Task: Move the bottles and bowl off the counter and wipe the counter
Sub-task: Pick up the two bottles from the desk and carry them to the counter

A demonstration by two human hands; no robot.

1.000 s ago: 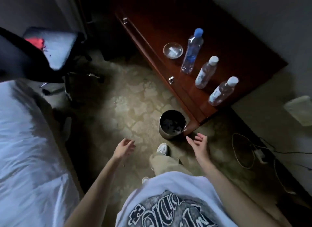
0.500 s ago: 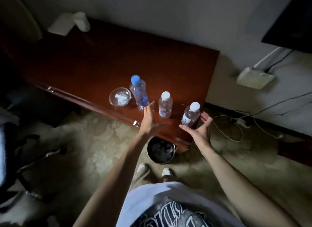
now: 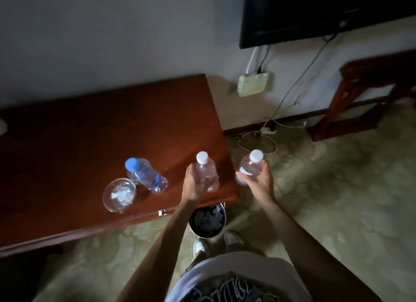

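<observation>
A dark red wooden counter (image 3: 108,130) stands against the wall. My left hand (image 3: 193,184) grips a clear white-capped bottle (image 3: 206,170) near the counter's right front corner. My right hand (image 3: 258,182) holds a second white-capped bottle (image 3: 251,165) out past the counter's right edge, above the carpet. A blue-capped bottle (image 3: 144,173) stands on the counter to the left. A clear glass bowl (image 3: 119,195) with something pale inside sits by the front edge, beside that bottle.
A round bin (image 3: 207,219) with dark contents stands on the carpet below the counter's corner, just ahead of my shoes. Cables and a power strip (image 3: 266,129) lie on the floor to the right. A wooden stool (image 3: 364,94) stands far right, under a wall-mounted screen (image 3: 326,11).
Both hands were open near the bottles and have closed round the two white-capped ones. The right one has come off the counter to the right. The view has swung right.
</observation>
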